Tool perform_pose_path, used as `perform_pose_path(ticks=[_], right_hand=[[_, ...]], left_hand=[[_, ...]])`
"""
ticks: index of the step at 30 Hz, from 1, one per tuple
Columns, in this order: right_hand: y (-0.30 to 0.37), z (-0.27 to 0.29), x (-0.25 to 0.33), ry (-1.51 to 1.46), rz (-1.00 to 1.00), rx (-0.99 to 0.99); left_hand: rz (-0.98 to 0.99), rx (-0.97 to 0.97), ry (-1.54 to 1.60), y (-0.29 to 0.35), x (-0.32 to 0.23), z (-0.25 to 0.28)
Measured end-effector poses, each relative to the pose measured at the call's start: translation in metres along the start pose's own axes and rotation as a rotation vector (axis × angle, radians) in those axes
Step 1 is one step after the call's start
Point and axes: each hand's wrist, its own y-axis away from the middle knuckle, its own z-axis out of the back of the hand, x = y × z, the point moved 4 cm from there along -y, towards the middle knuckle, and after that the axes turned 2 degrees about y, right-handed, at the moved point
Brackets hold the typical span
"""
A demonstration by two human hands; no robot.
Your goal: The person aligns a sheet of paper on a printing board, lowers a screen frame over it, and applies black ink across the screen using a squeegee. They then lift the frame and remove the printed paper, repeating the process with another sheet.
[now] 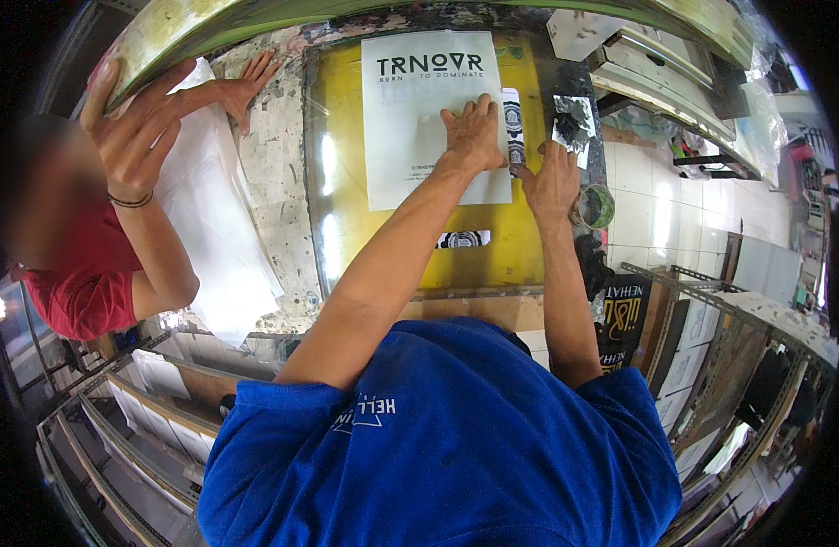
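A pale, translucent plastic sheet or bag (401,118) with black lettering lies on a yellow, glossy board (337,246). My left hand (474,135) rests on its right part with the fingers spread. My right hand (553,180) is at the board's right edge, fingers stretched forward and thumb apart. That thumb is by the lower end of a black-and-white printed strip (514,128) beside the sheet. A second printed strip (477,239) lies nearer me, partly behind my left forearm. Just beyond my right fingertips is a small white sheet smeared with black (574,123).
A co-worker in a red shirt (82,292) has a raised hand (146,137) at a long green-edged frame (283,20) and another hand (248,87) on the table. White sheets (210,201) lie at left. A round container (595,207) stands near my right hand; metal racks (702,287) are at right.
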Motion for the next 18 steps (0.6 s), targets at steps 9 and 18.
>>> perform_pose_path(ticks=[9,18], right_hand=[[0.049,0.001,0.004,-0.416,0.134,-0.15],[0.092,-0.015,0.011,-0.428,0.212,-0.169]], left_hand=[[0.023,-0.004,-0.001,-0.001,0.0,-0.005],[-0.268,-0.342,0.352,0.039,0.02,0.016]])
